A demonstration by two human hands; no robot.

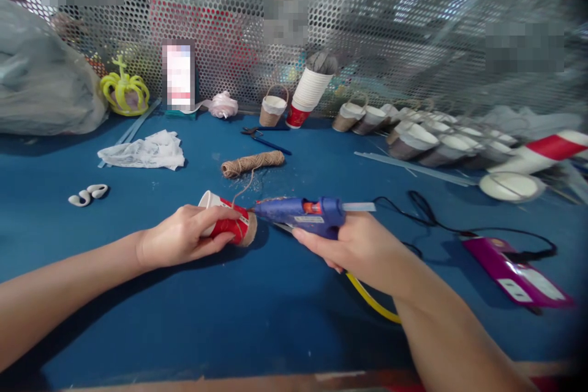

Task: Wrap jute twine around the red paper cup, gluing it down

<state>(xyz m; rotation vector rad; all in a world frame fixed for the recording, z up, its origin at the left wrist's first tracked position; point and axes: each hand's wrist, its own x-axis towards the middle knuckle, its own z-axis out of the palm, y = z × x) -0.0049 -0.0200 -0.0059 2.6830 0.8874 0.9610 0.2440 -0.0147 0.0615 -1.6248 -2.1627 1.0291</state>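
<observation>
My left hand (190, 234) is wrapped round a red and white paper cup (235, 229) lying on its side. Brown twine circles the cup's base end, and a strand runs from it up to a twine bundle (252, 163) behind. In my right hand (351, 251) is a blue hot glue gun (298, 213), a clear glue stick poking out of its back. The gun's nozzle points left and is at the cup's base end; whether it touches cannot be made out. A yellow cable or tube (372, 300) shows below my right hand.
Pliers (269, 138) lie behind the twine. White cloth (144, 152) and white earbuds (88, 194) are at left. Stacked cups (312, 92) stand by the mesh wall (220, 30). Several twine-wrapped cups (413, 138) and glue sticks (408, 167) are at right, near a purple pouch (514, 272) with a black cable.
</observation>
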